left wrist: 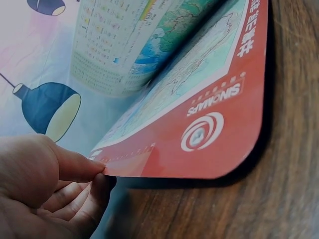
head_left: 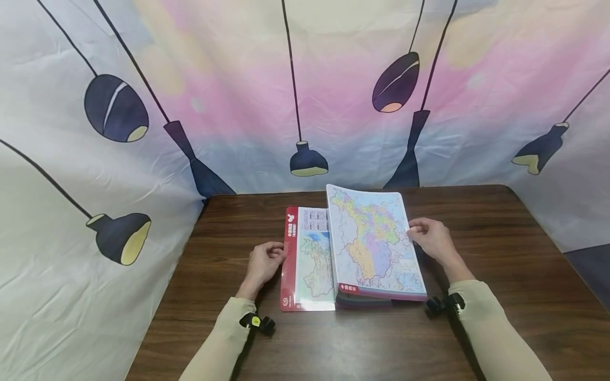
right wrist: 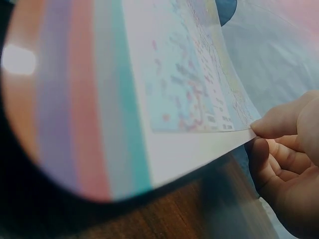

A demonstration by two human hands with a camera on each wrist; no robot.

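An open map atlas [head_left: 355, 248] lies on the dark wooden table [head_left: 500, 254]. Its red front cover [head_left: 288, 259] is folded out to the left. My left hand [head_left: 265, 260] pinches the edge of that red cover [left wrist: 199, 134] between thumb and fingers [left wrist: 82, 167]. My right hand [head_left: 431, 236] pinches the right edge of a map page [head_left: 371, 241] and holds it lifted off the stack. In the right wrist view the thumb and fingers [right wrist: 279, 124] pinch the thin page [right wrist: 199, 99] above the coloured page edges [right wrist: 89, 99].
A printed cloth backdrop [head_left: 305, 90] with hanging lamp drawings walls in the table at the back and both sides. The table's front edge runs near my forearms.
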